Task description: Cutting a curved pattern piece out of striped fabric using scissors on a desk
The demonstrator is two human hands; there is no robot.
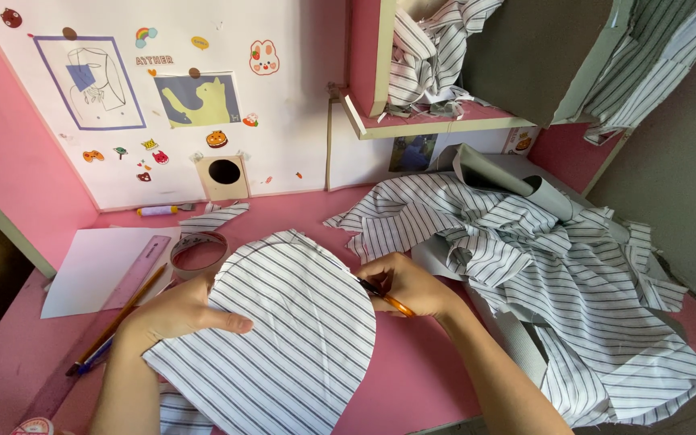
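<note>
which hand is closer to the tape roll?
Left. The left hand presses the striped fabric piece just below the tape roll; the right hand, holding a pencil, is across the fabric.

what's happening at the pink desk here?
A person is bent over a rounded piece of striped cloth on a pink table. The left hand presses the cloth flat, while the right hand holds an orange pencil at its right edge. A heap of striped scraps lies to the right; a ruler and tape roll lie to the left.
</note>
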